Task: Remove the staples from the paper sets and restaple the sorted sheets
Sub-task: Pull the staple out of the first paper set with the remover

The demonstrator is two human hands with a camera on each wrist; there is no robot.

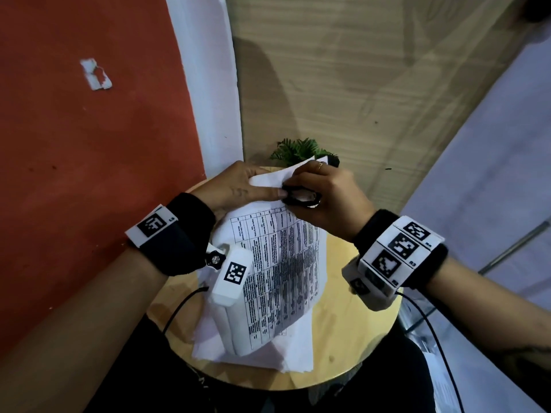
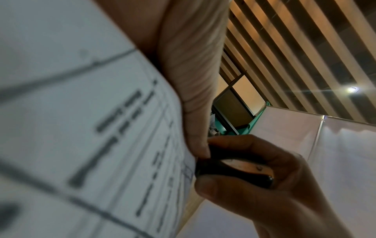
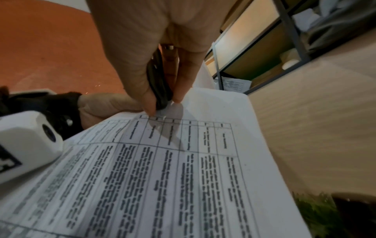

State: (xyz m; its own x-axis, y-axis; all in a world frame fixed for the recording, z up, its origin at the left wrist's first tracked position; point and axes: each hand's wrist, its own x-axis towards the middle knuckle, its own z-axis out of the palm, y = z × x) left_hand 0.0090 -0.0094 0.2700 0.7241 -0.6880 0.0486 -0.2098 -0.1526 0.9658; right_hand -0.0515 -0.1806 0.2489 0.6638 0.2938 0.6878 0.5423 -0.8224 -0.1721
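Observation:
A printed paper set [image 1: 280, 272] with table text is lifted above the round table, its top corner folded back. My left hand [image 1: 238, 189] grips that top edge, thumb pressed on the front. My right hand [image 1: 316, 186] pinches a black staple remover [image 1: 298, 196] against the same corner, right beside the left thumb. In the left wrist view the staple remover [image 2: 230, 170] meets the paper set's [image 2: 81, 112] edge. In the right wrist view the staple remover's [image 3: 159, 83] tip touches the sheet [image 3: 183, 169] at the table's top line. The staple itself is hidden.
Several loose white sheets [image 1: 292, 353] lie on the round wooden table [image 1: 357, 338] under the held set. A small green plant [image 1: 298, 150] stands at the table's far edge. A red wall is to the left, a wooden panel behind.

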